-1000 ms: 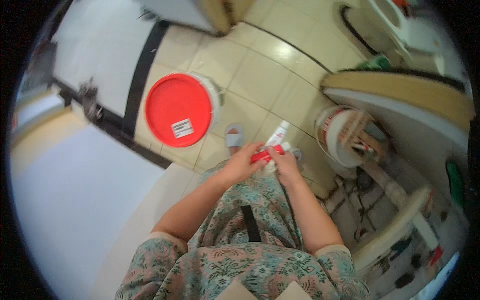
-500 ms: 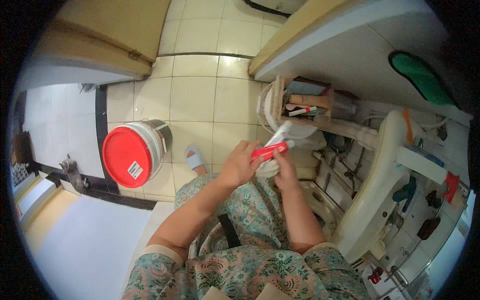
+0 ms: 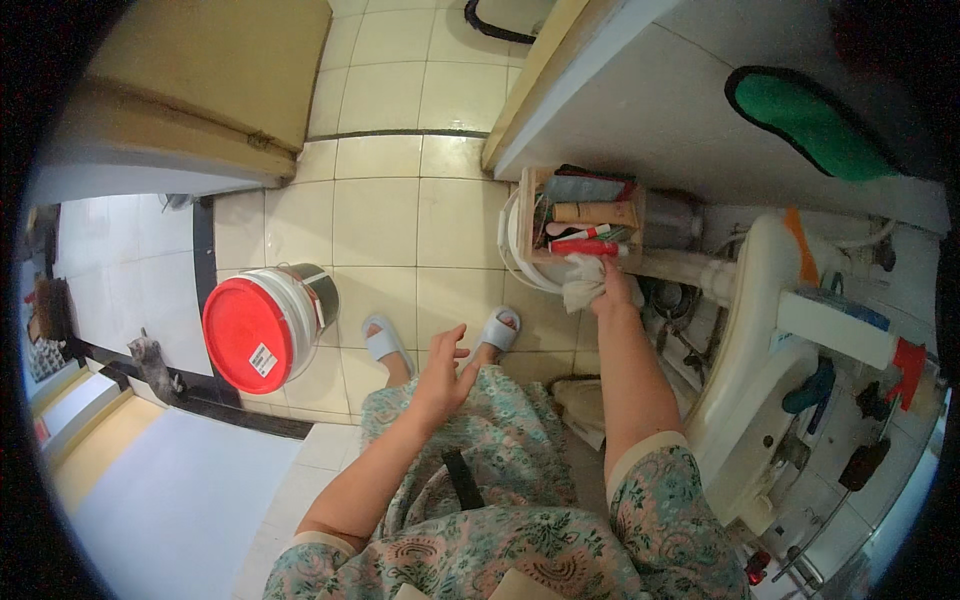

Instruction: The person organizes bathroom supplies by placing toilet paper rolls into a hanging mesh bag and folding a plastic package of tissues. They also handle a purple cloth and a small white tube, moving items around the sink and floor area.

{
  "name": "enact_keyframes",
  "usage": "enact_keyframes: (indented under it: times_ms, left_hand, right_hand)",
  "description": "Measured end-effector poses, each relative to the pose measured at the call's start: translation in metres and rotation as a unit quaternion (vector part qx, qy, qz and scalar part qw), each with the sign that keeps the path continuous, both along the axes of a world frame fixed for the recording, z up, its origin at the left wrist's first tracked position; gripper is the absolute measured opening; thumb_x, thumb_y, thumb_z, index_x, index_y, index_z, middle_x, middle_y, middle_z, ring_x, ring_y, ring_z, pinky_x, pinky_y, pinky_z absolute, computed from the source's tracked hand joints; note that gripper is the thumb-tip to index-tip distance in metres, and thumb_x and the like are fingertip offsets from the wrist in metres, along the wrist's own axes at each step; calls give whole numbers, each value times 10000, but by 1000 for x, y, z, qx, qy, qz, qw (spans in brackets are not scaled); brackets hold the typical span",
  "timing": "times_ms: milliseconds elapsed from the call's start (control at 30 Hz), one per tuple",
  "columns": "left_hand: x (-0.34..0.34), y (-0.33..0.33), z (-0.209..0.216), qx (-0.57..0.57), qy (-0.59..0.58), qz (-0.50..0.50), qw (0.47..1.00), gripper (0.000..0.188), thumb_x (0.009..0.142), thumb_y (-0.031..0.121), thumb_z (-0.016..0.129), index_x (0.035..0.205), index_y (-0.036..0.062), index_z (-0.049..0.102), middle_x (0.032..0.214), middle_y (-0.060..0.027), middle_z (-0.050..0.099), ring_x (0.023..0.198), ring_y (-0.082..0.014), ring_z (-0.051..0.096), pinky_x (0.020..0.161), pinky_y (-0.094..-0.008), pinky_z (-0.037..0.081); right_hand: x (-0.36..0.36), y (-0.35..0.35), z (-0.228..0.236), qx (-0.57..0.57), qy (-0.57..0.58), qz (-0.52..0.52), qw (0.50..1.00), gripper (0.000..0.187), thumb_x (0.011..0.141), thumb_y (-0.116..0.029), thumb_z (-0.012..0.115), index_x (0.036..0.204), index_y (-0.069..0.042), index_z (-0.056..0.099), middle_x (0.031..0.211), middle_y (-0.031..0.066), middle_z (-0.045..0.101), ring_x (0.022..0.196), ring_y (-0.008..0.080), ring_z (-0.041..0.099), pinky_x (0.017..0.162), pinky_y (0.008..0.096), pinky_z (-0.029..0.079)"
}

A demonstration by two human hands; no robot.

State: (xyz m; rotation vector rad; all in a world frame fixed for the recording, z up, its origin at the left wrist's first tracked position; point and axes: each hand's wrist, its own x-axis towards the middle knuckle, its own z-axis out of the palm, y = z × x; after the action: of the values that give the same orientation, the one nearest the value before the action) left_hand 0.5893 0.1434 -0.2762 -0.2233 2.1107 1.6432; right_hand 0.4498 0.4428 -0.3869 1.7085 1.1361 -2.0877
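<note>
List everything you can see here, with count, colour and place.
Bucket: one, white with red lid, on the floor, left.
Box: one, wooden, under the counter, holding tubes.
Red tube: one, at the box's front.
Cloth: one, white, in the right hand at the box.
Sink: one, cream, right.
Green pad: one, on the counter, upper right.
Slippers: two, pale blue, on the feet.
Left hand: open, empty, above the lap.
Right hand: gripping the cloth.
</note>
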Motion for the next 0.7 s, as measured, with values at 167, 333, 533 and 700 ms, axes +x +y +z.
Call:
enact_keyframes:
  times_ms: [167,333,533,700]
  left_hand:
    - [3,-4,11,14,-11,2,1000,502,854,89,568,1305,42,353,1188,-149,425,972,-243,553,847,-349,453]
    - [0,-21,-1,77,-110,-9,991,475,880,138,551,1307,46,363,1215,-130,450,975,-204,545,876,-326,433]
    - [-30,-22,59,214,-137,95,963,443,929,245,505,1303,46,374,1209,-90,480,1089,-176,494,919,-317,407]
    - [-46,-16,125,297,-189,-28,936,405,921,231,519,1269,51,417,1177,-63,514,1081,-178,504,943,-342,405]
  right_hand:
    - [-3,-5,8,-52,46,-25,997,392,914,-304,536,1218,-62,483,1213,79,526,1076,244,513,920,424,429]
    - [14,-34,27,-29,85,-65,994,394,915,-379,510,1120,-42,522,1140,86,555,984,245,558,811,413,482]
    - [79,-117,149,-162,178,23,970,440,893,-340,560,1208,-43,480,1119,82,559,931,191,568,802,339,486]
    - [115,-160,257,-103,253,211,938,365,897,-157,557,1223,-12,479,1025,41,594,866,120,557,738,255,475]
